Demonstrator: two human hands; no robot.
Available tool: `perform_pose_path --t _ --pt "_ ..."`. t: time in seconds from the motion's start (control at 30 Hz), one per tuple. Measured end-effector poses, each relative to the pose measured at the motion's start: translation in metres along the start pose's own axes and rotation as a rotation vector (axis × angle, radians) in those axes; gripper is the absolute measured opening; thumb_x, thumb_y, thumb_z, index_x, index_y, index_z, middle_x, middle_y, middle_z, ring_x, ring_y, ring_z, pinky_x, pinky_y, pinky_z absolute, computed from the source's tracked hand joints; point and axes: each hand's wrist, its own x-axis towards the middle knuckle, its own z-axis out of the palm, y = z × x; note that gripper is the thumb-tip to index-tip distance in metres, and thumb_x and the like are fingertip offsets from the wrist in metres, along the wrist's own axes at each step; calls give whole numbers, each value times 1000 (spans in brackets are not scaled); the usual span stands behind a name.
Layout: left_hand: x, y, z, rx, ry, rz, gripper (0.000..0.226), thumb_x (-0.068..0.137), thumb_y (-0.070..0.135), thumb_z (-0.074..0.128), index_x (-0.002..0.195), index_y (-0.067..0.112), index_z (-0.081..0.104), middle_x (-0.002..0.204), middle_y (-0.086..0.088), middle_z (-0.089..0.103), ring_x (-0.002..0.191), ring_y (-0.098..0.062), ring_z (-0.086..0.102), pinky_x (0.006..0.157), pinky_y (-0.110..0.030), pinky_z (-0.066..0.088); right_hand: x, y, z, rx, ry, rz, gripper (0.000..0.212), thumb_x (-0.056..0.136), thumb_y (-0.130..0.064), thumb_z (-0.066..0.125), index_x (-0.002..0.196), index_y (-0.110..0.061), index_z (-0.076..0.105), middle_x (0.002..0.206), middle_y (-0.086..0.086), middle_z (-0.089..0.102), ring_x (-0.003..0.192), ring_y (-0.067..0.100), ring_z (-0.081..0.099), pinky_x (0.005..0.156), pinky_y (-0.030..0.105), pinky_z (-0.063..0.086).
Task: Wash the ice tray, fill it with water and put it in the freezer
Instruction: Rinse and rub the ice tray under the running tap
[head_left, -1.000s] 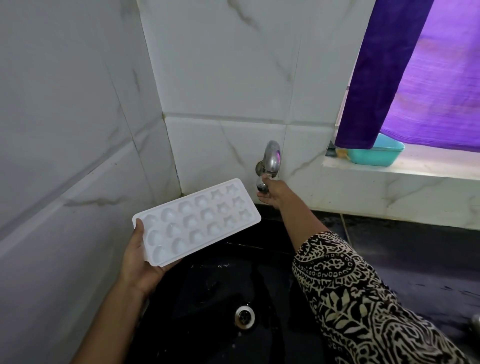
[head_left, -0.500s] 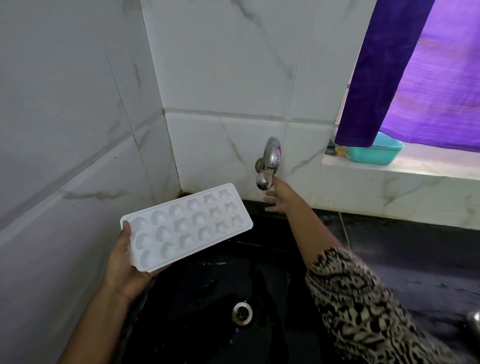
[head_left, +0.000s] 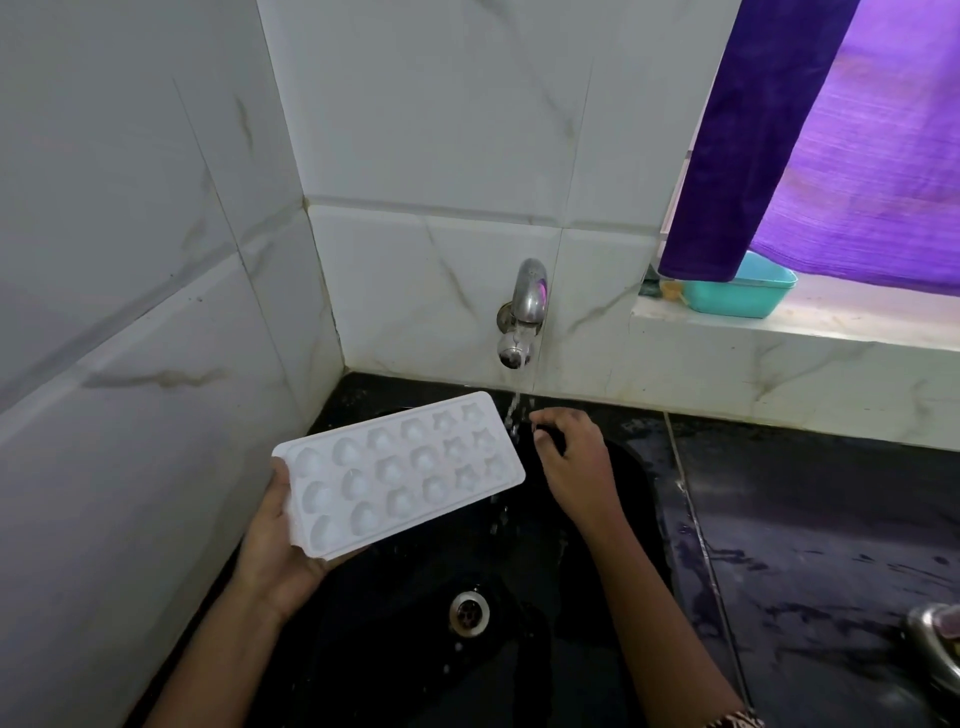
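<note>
- The left hand grasps the white ice tray by its near short end, thumb along the edge and palm underneath; this grip is clenched on the tray.
- The ice tray is held over the black sink, cavities facing up, its long axis running from about 8 o'clock to 2 o'clock, the far end tilted slightly upward toward the wall.
- The steel tap sticks out of the white marble-patterned wall tile at 12 o'clock from the tray, and a thin stream of water falls from its spout.
- The stream passes just beside the tray's far right corner; whether it touches the tray cannot be told.
- The right hand hovers at 3 o'clock of the tray, just right of the stream, fingers loosely curled and holding nothing, its grip released.
- The drain lies in the sink bottom at 6 o'clock from the tray.
- A teal tub sits on the window ledge at 2 o'clock, partly behind a purple curtain.
- The black counter to the right of the sink looks wet.
</note>
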Motion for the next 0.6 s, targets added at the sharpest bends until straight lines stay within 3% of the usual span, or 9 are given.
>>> perform_pose_path --t 0.13,0.27,0.33,0.43,0.6 --pt "10 -15 29 35 -17 -20 60 94 63 38 118 18 70 123 -12 68 105 -30 69 69 -44 60 12 -10 3 -131 -10 -107 23 90 -12 54 110 -14 65 123 5 56 117 23 42 89 22 32" --pt "14 -24 45 46 -18 -8 59 92 64 39 106 21 77 120 -11 70 102 -29 70 67 -43 60 25 -18 15 -426 -107 -175 32 94 -27 49 122 -17 60 153 6 28 142 24 18 108 44 27" --pt "14 -26 45 31 -16 26 58 91 64 39 101 23 79 116 -9 71 100 -28 71 66 -41 60 28 -14 15 -493 -123 -206 30 95 -33 47 115 -19 64 157 4 21 145 23 11 111 46 21" --pt "13 -30 39 -11 -19 44 60 92 62 40 113 17 73 118 -12 70 103 -30 69 68 -42 60 31 -10 14 -538 -90 -207 28 94 -38 45 100 -19 66 158 5 19 146 23 7 111 50 18" --pt "11 -32 31 -17 -21 86 61 93 62 38 127 16 61 125 -12 66 109 -30 67 73 -43 60 29 -8 19 -530 -226 -231 37 93 -48 46 120 -26 60 159 3 9 146 21 0 114 50 11"
